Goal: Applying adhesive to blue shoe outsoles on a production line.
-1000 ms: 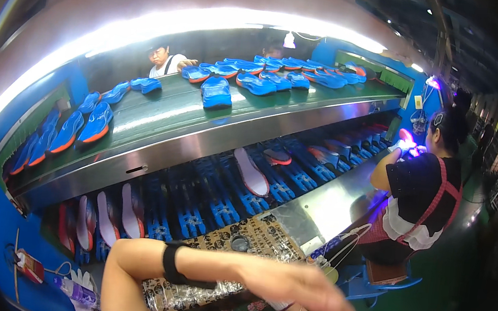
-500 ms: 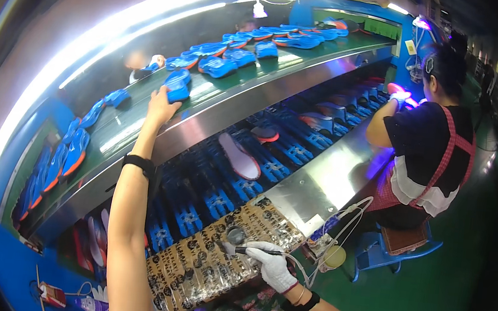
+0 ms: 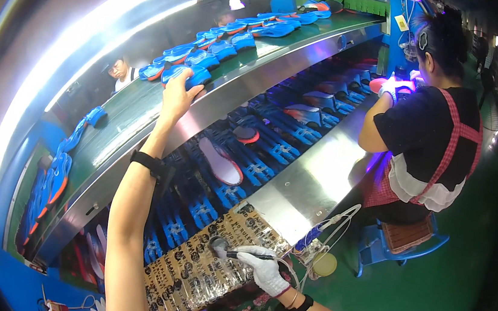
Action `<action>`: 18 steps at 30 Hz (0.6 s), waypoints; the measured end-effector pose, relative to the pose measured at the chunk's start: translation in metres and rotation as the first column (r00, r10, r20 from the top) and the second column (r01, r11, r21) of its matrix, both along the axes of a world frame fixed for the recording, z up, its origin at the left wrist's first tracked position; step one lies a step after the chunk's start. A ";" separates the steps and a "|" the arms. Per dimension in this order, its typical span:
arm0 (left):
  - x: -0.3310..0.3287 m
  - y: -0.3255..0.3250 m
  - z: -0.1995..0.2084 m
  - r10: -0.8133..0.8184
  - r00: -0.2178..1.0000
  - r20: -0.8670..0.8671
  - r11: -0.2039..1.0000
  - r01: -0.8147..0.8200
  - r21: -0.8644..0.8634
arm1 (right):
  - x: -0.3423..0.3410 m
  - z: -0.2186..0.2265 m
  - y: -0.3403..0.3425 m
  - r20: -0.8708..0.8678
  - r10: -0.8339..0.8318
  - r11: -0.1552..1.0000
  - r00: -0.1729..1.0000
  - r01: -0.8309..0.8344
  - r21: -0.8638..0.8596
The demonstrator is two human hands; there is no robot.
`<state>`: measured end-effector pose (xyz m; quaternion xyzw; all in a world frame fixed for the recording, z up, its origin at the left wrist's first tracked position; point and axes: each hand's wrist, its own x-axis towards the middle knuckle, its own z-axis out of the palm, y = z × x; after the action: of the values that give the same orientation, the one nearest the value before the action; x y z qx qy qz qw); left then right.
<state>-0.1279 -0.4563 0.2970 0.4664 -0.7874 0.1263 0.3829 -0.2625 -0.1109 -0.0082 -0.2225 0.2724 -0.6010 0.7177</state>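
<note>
My left hand (image 3: pixel 177 96), bare, reaches up to the green belt (image 3: pixel 122 124) with its fingers closed on a blue shoe sole (image 3: pixel 194 78). Part of that sole is hidden behind the fingers. Low in the middle, my right hand (image 3: pixel 266 272) wears a white glove and grips a thin black-handled tool (image 3: pixel 247 255) with a pale hose. The tool looks like a brush, and its tip is by a small dark round thing (image 3: pixel 218 246). Beneath lies a board wrapped in brown printed tape (image 3: pixel 188 270).
More blue and orange soles (image 3: pixel 221 48) line the belt's far side, others (image 3: pixel 55 177) its left end. A lower rack holds several soles, including a pale one (image 3: pixel 219 161). At right, a co-worker (image 3: pixel 428 126) sits on a blue stool (image 3: pixel 375 254). Another person (image 3: pixel 121 72) is behind the belt.
Along the belt, my left hand has moved right with the blue sole, closer to the other soles. My right hand still grips the tool. The whole view has shifted slightly.
</note>
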 end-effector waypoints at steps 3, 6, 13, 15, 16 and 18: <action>-0.037 -0.010 -0.004 -0.044 0.998 0.051 0.993 0.050 -0.105 | -0.005 0.000 -0.003 -0.004 -0.032 0.999 0.999 0.032 -0.022; -0.072 -0.022 -0.002 -0.063 0.994 0.085 0.993 0.071 -0.094 | -0.011 -0.002 -0.005 -0.011 -0.042 0.999 0.999 0.042 -0.018; -0.092 -0.043 -0.003 -0.161 0.986 0.034 0.981 0.163 -0.107 | -0.011 -0.003 -0.007 -0.048 -0.072 0.997 0.996 0.072 0.007; -0.078 -0.053 -0.005 -0.176 0.977 -0.120 0.975 0.156 -0.160 | -0.009 0.014 -0.005 -0.068 -0.077 0.997 0.995 0.078 0.004; -0.067 -0.056 -0.004 -0.182 0.964 -0.194 0.972 0.145 -0.186 | -0.007 0.014 -0.003 -0.078 -0.059 0.998 0.995 0.060 0.012; -0.062 -0.036 0.001 -0.281 0.816 -0.505 0.953 0.298 -0.049 | -0.008 0.016 -0.001 -0.090 -0.089 0.996 0.992 0.089 0.001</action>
<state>-0.1897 -0.4924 0.2980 0.3639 -0.7227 -0.0729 0.5830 -0.2705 -0.1120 0.0077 -0.2354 0.3157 -0.6211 0.6776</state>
